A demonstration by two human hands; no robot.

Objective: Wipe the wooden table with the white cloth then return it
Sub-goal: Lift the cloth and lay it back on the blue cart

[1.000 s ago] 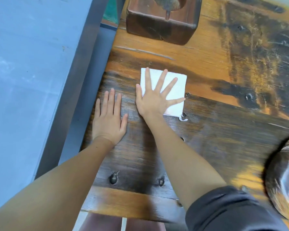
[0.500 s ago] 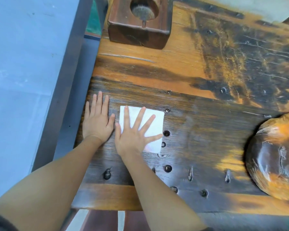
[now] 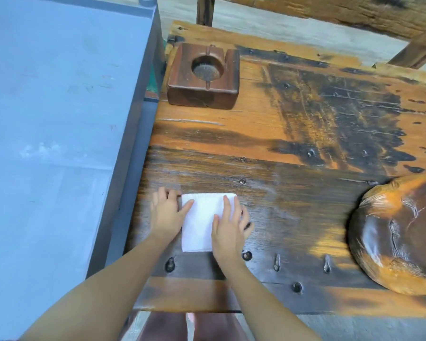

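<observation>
Near edge of the wooden table [image 3: 293, 217]: the folded white cloth [image 3: 201, 222] lies flat at the table's left end. The left hand [image 3: 166, 214] rests open along the cloth's left border, thumb on the fabric; the right hand [image 3: 229, 223] lies flat, fingers extended, on its right border. Right: a carved wooden bowl [image 3: 399, 232]. Far left: a square wooden ashtray [image 3: 203, 76].
</observation>
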